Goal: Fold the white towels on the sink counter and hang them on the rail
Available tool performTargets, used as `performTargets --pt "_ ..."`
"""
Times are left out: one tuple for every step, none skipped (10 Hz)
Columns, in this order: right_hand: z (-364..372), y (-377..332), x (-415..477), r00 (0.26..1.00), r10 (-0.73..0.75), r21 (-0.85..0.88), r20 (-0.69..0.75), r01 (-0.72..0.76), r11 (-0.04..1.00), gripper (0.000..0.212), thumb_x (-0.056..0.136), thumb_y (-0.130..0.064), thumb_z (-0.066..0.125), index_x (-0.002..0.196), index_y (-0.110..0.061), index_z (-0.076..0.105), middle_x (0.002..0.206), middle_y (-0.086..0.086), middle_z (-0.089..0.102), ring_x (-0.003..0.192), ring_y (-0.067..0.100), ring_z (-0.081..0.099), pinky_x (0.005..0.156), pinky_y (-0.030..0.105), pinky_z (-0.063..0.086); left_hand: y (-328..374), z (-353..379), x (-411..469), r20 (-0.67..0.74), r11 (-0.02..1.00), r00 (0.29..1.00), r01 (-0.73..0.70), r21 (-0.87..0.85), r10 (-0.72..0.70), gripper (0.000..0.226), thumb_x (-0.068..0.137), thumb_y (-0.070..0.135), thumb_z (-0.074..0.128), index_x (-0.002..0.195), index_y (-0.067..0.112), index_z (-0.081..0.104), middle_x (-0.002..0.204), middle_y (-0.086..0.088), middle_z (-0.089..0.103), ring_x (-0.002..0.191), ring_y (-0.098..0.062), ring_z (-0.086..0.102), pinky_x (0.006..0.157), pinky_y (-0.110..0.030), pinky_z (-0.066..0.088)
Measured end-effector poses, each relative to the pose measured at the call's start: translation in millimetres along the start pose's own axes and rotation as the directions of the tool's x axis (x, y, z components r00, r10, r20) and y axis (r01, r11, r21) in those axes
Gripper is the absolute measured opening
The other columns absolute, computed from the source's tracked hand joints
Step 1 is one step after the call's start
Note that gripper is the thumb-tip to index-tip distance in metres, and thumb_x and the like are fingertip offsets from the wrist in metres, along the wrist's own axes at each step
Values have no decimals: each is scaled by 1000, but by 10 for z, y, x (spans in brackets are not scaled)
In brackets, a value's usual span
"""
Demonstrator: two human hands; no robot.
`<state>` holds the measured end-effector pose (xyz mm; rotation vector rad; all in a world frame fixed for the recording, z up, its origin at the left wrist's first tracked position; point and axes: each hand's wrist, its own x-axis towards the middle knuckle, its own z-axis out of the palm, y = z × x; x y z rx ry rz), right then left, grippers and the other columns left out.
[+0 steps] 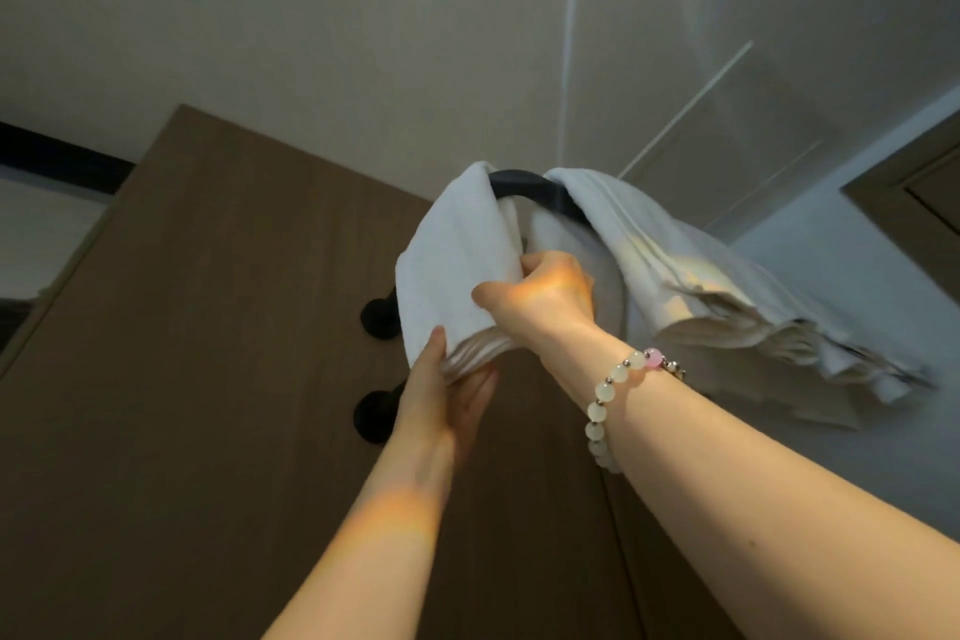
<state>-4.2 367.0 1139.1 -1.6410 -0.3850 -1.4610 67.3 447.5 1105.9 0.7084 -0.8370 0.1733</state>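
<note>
Left of centre, the left hand (448,387) pinches the lower hem of the folded towel (457,250), which is draped over the black rail (519,182). The right hand (543,288) grips its side edge. I judge this is the hanging step. Next, even both ends, clear of the second towel (675,276) at right.

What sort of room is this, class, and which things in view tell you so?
Probably a bathroom: a black rail fixed to a brown wall panel carries two folded white towels, the gripped towel in the left hand and right hand, the other towel hanging free.
</note>
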Motion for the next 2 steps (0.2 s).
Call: performTargets --pt "-20 61 -65 999 -28 60 24 26 998 36 85 -46 60 103 -16 57 95 -3 56 88 16 54 64 24 40 -103 -120 -77 63 990 996 50 133 -59 63 89 53 49 137 13 43 127 -14 58 101 -22 63 86 -35 50" --pt "-115 181 -275 999 -38 -81 -28 35 996 41 94 -52 39 109 -16 52 113 6 56 106 26 52 80 32 35 -287 -266 -209 -29 895 998 62 442 -54 60 88 56 45 135 20 42 120 -7 58 95 -19 61 79 -33 47"
